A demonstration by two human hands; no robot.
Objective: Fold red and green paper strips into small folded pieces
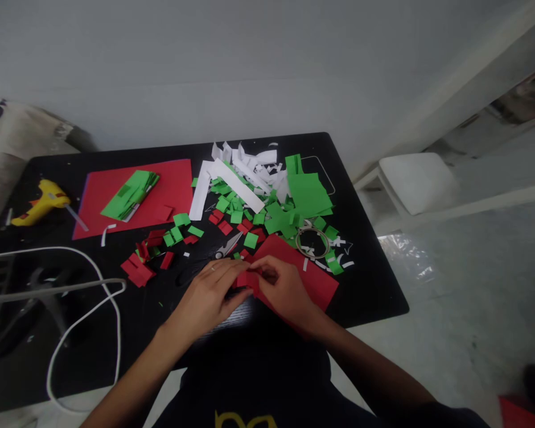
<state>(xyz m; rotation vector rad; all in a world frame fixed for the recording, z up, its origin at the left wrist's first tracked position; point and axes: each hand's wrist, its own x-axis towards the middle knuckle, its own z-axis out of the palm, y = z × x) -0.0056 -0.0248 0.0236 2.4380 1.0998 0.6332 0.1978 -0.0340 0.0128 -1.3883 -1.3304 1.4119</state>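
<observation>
My left hand (pixel 211 291) and my right hand (pixel 283 288) meet near the front edge of a black table (pixel 370 291). Both pinch a small folded piece of red paper (pixel 248 278) between their fingertips. Under my right hand lies a larger red sheet (pixel 314 273). A ring shows on a finger of my left hand. Scissors (pixel 214 255) lie just beyond my left hand, blades pointing up and right.
Green, red and white paper scraps (pixel 249 205) cover the table's middle. A red sheet with folded green strips (pixel 129 196) lies at the back left beside a yellow glue gun (pixel 40 202). A tape ring (pixel 312 242) sits right of centre. A white cable (pixel 93 309) loops at the left.
</observation>
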